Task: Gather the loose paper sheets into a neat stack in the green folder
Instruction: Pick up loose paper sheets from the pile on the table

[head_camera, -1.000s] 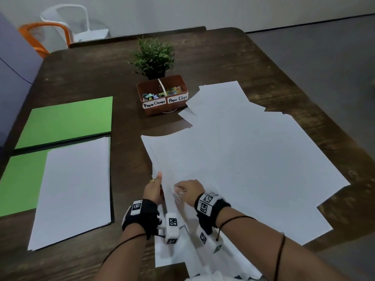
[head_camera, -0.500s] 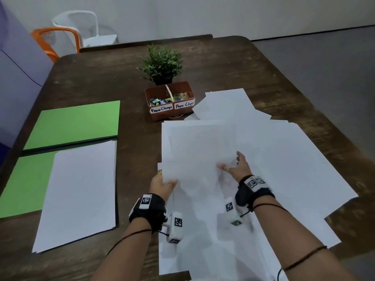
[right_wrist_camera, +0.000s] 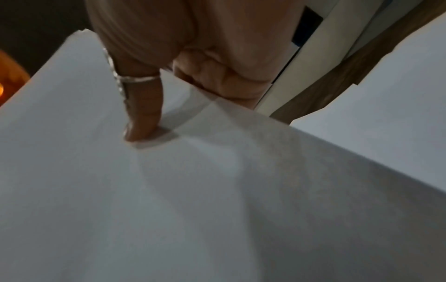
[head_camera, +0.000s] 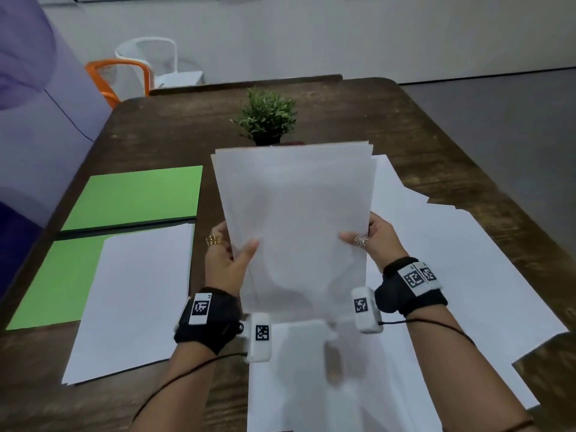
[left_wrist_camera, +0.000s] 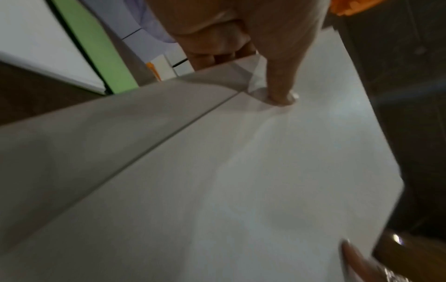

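Note:
I hold a bundle of white sheets (head_camera: pixel 296 226) upright above the table. My left hand (head_camera: pixel 232 255) pinches its left edge, thumb on the front and fingers behind; my right hand (head_camera: pixel 371 241) pinches the right edge the same way. Both wrist views show a thumb pressed on the paper (left_wrist_camera: pixel 241 171) (right_wrist_camera: pixel 169 190). The open green folder (head_camera: pixel 137 198) lies at the left, with a neat stack of white sheets (head_camera: pixel 134 300) on its near half. More loose sheets (head_camera: pixel 452 275) lie spread on the table under and to the right of my hands.
A small potted plant (head_camera: pixel 268 118) stands behind the held bundle, which hides the clip box. The dark wooden table (head_camera: pixel 358 116) is bare at the back. An orange chair (head_camera: pixel 120 76) and a white chair (head_camera: pixel 156 57) stand beyond the far left corner.
Both hands have lifted several sheets off the spread pile and raised them upright, moving from the near edge to grip the bundle's two sides.

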Demonstrator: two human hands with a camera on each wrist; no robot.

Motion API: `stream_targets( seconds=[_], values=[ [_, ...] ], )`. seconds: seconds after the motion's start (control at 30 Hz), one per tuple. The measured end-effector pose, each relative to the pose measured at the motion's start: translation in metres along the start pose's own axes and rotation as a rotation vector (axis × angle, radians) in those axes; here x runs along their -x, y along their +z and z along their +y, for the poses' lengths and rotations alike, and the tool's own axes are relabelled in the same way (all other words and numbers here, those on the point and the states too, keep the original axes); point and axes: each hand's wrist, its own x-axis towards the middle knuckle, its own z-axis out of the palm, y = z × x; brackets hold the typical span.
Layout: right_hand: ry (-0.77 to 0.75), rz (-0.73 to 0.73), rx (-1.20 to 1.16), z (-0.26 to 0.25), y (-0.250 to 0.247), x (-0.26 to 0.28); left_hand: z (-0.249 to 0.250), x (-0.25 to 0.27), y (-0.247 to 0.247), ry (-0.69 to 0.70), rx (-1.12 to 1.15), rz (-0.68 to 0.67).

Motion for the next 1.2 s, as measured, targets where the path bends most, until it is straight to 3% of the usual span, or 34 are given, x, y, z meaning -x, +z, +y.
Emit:
stream_targets(
  seconds=[0.13, 0.33, 0.53, 0.77, 0.97, 1.2],
  values=[
    [-0.058, 0.03, 0.073, -0.005, 0.016, 0.006, 0.004, 0.0, 0.006, 0.105, -0.162, 0.074],
    [-0.184, 0.089, 0.023, -0.023, 0.03, 0.014, 0.025, 0.007, 0.022, 0.306, -0.188, 0.158],
    [-0.227, 0.095, 0.163, -0.016, 0.026, 0.014, 0.02, 0.007, 0.027, 0.238, -0.144, 0.196],
    [-0.279, 0.16, 0.05, -0.017, 0.029, 0.01, 0.02, 0.007, 0.036, 0.235, -0.173, 0.243],
    [-0.211, 0.168, -0.034, -0.017, 0.035, 0.004, 0.026, 0.008, 0.046, 0.31, -0.178, 0.255],
    [-0.127, 0.097, 0.092, 0.007, 0.028, 0.005, 0.0, 0.006, 0.039, 0.252, -0.24, 0.169]
  ],
)
